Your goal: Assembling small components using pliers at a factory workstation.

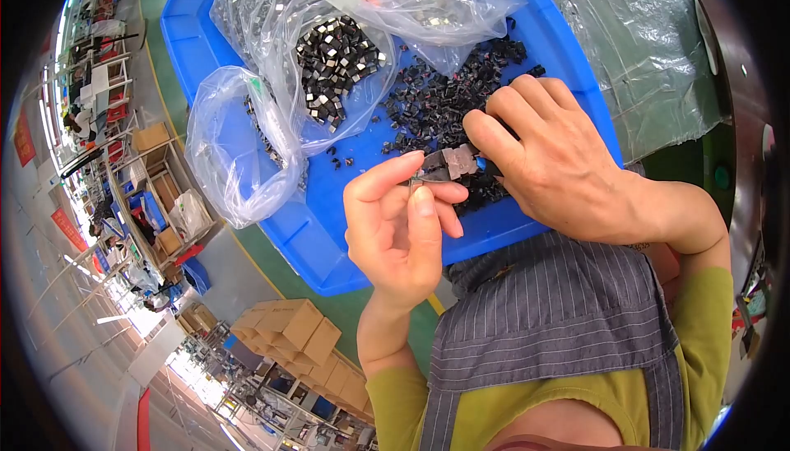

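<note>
My left hand (399, 220) pinches a small stack of dark and silver square parts (448, 163) between thumb and fingers, just above the near edge of a blue plastic tray (304, 229). My right hand (551, 155) closes its fingertips on the other end of the same stack, its back turned up. Under my right hand lies a loose heap of small black parts (436, 97) on the tray floor. Clear plastic bags (329, 56) holding several black and silver square parts lie in the tray's far half.
An empty clear bag (234, 155) hangs over the tray's left rim. Clear plastic sheeting (650, 48) covers the table at the right. Stacked cardboard boxes (304, 340) and shelving stand on the floor at the left. My striped apron (559, 319) fills the lower right.
</note>
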{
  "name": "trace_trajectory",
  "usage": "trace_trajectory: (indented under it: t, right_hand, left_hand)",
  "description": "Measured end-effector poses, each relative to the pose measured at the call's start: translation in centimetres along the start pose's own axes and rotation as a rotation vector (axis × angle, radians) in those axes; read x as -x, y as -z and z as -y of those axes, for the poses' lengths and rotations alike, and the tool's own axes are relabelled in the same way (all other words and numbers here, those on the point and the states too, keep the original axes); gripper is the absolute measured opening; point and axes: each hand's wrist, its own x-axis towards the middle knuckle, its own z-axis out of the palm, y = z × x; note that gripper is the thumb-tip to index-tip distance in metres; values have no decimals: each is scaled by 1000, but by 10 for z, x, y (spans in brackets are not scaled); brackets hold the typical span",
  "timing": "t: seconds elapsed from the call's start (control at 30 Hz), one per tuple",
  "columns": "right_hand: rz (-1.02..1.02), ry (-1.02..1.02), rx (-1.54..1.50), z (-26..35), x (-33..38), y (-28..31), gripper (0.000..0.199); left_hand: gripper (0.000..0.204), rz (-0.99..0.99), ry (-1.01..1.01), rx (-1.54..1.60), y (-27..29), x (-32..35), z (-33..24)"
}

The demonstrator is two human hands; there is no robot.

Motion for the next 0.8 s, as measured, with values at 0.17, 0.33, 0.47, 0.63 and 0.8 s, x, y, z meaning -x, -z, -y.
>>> trace_trajectory:
  t: [0.17, 0.33, 0.47, 0.63, 0.8]
  right_hand:
    - [28, -4, 10, 0, 0, 1, 18]
    - [73, -14, -56, 0, 1, 4, 18]
    - [153, -33, -289, -2, 3, 2, 19]
    - [218, -53, -388, -3, 3, 3, 21]
    - [87, -14, -128, -1, 1, 3, 20]
  left_hand:
    - [27, 57, 40, 46, 5, 1, -2]
    - [26, 59, 37, 61, 5, 0, -4]
    - [26, 61, 77, 107, 7, -1, -4]
    - [25, 67, 147, 166, 9, -2, -6]
    - [26, -10, 67, 55, -1, -3, -2]
